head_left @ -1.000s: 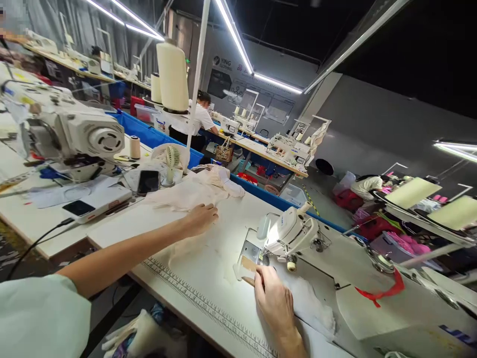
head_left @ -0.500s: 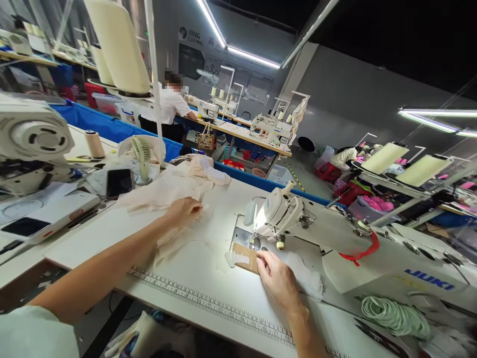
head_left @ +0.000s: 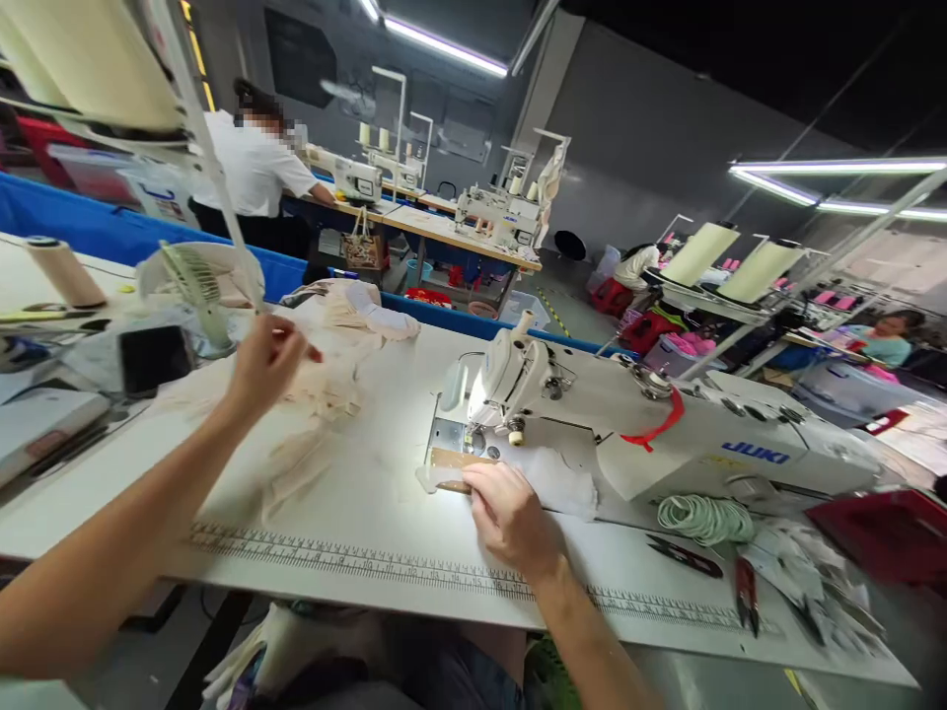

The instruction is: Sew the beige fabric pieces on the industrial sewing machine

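My left hand (head_left: 267, 361) is raised a little over a heap of pale beige fabric pieces (head_left: 311, 414) on the white table, its fingers pinched on a thin beige piece lifted from the heap. My right hand (head_left: 509, 513) lies flat on a small white fabric piece (head_left: 551, 475) and a brown card strip (head_left: 448, 460), just in front of the lit needle area of a white JUKI sewing machine (head_left: 628, 424). A printed ruler (head_left: 370, 564) runs along the table's near edge.
A small fan (head_left: 198, 281), a dark phone (head_left: 154, 359) and a thread cone (head_left: 65, 272) stand at the left. Coiled pale green cord (head_left: 702, 517), snips (head_left: 746, 590) and scraps lie at the right. A person in white (head_left: 255, 177) sits at a bench behind.
The view has swung right. My left hand has lifted off the beige heap with a thin piece pinched in it. My right hand has stayed on the piece at the needle.
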Demonstrator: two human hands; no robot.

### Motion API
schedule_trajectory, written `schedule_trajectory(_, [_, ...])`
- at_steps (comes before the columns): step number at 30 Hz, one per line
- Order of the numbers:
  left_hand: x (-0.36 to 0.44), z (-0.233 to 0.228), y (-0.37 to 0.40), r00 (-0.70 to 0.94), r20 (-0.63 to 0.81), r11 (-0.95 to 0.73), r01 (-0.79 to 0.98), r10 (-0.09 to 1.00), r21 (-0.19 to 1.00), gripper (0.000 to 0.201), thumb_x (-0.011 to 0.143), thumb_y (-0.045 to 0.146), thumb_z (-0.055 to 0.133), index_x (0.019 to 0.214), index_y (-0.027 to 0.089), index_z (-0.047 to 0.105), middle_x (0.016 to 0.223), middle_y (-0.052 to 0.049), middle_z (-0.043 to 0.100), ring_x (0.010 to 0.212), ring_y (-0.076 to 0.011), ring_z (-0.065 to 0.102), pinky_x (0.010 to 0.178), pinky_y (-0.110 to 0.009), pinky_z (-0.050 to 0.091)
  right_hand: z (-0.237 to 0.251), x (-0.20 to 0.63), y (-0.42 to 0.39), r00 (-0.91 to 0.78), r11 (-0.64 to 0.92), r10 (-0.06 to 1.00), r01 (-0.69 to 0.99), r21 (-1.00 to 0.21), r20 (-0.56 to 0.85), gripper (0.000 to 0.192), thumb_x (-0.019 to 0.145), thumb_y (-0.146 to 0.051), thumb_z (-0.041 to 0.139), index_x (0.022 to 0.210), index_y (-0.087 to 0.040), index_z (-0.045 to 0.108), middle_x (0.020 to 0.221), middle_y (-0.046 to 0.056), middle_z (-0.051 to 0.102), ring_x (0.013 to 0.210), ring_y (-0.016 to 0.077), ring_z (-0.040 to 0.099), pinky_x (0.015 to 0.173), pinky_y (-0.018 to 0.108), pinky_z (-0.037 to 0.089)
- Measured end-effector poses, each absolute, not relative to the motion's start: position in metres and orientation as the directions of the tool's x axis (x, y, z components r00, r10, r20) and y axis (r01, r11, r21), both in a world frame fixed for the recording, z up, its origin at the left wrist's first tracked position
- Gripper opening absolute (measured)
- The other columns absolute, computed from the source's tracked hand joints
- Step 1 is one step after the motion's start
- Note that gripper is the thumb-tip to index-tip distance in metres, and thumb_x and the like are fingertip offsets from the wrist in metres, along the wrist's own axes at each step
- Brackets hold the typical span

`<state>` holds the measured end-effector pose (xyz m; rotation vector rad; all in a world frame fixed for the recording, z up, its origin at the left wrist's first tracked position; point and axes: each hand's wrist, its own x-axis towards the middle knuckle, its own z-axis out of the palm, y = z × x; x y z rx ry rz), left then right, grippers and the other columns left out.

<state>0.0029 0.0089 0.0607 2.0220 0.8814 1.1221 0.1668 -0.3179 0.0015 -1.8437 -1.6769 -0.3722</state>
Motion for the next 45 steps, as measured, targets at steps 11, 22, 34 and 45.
schedule_trajectory(11, [0.021, 0.017, -0.063, 0.957, -0.063, -0.711, 0.253, 0.283, 0.657, 0.029, 0.084, 0.05, 0.041, 0.08, 0.024, 0.052, 0.07, -0.002, 0.064, 0.064, -0.0211, 0.061, 0.058, -0.03, 0.045, 0.003, 0.163, -0.313, 0.119, -0.127, 0.915, 0.992, -0.006, 0.387, 0.022, 0.095, -0.015, 0.047, 0.106, -0.018, 0.066, 0.107, 0.008, 0.07, 0.082, 0.0203, 0.051, 0.075, 0.035, 0.039])
schedule_trajectory(22, [0.089, 0.022, -0.081, 0.978, -0.021, -0.507, 0.126, 0.208, 0.853, 0.038, 0.077, 0.054, 0.058, 0.091, 0.02, 0.06, 0.057, 0.004, 0.058, 0.055, -0.0168, 0.059, 0.058, -0.029, 0.047, 0.003, 0.168, -0.305, 0.116, -0.159, 0.926, 0.983, 0.092, 0.36, 0.022, 0.101, -0.022, 0.044, 0.105, -0.018, 0.065, 0.112, 0.009, 0.068, 0.088, 0.0223, 0.051, 0.075, 0.037, 0.038])
schedule_trajectory(34, [0.106, 0.005, -0.099, 0.981, -0.001, -0.622, 0.124, 0.194, 0.773, 0.027, 0.073, 0.038, 0.052, 0.091, 0.02, 0.061, 0.078, -0.001, 0.064, 0.072, -0.0194, 0.06, 0.067, -0.031, 0.048, 0.002, 0.17, -0.307, 0.128, -0.171, 0.934, 0.98, 0.103, 0.335, 0.021, 0.095, -0.017, 0.05, 0.111, -0.017, 0.064, 0.109, 0.009, 0.069, 0.086, 0.0231, 0.05, 0.073, 0.037, 0.038])
schedule_trajectory(45, [0.108, 0.019, -0.095, 0.97, -0.115, -0.762, 0.241, 0.216, 0.601, 0.025, 0.077, 0.042, 0.057, 0.065, 0.021, 0.054, 0.062, -0.001, 0.063, 0.061, -0.0178, 0.057, 0.053, -0.028, 0.039, 0.001, 0.17, -0.307, 0.139, -0.177, 0.93, 0.981, 0.084, 0.341, 0.024, 0.093, -0.017, 0.052, 0.114, -0.017, 0.063, 0.115, 0.009, 0.069, 0.087, 0.0234, 0.052, 0.075, 0.039, 0.039])
